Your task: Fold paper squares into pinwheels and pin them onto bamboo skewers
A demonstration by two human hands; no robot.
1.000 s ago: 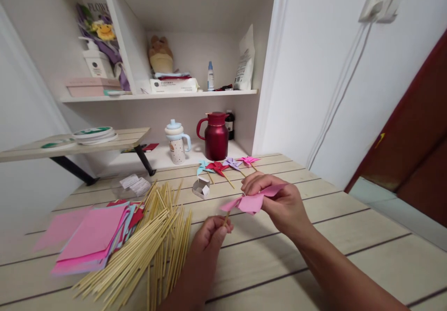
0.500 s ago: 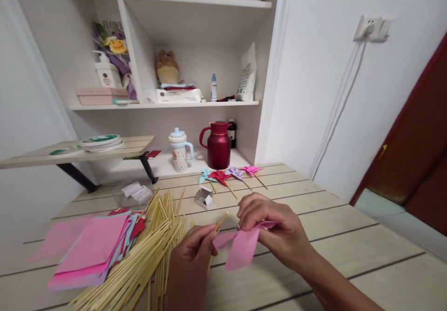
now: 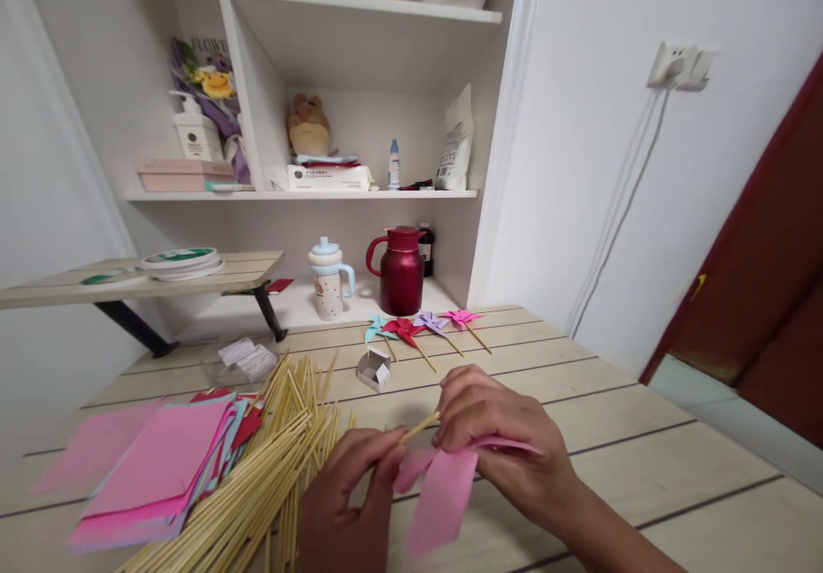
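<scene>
Near the front middle of the table, my left hand (image 3: 357, 496) pinches a thin wooden stick (image 3: 419, 428), its tip pointing up to the right. My right hand (image 3: 507, 440) is closed on a folded pink paper pinwheel (image 3: 443, 496), whose blades hang below the fingers. The stick's tip lies right by the right fingertips; whether it touches the paper I cannot tell. Just left of my left hand lies a heap of wooden sticks (image 3: 257, 479). Beyond the hands, a small open box (image 3: 374, 369) stands near finished pinwheels (image 3: 404, 329) in blue, red, purple and pink.
A stack of coloured paper sheets (image 3: 154, 461) lies at the left, behind it a clear tub (image 3: 248, 360) of white pieces. A raised wooden stand (image 3: 250, 266) holds rolls of tape (image 3: 180, 262). A red thermos jug (image 3: 402, 273) and a spotted cup (image 3: 329, 286) stand at the back.
The stick's tip has come closer to my right fingertips and the pink paper. My left hand has shifted slightly down, and the paper blades hang a little lower.
</scene>
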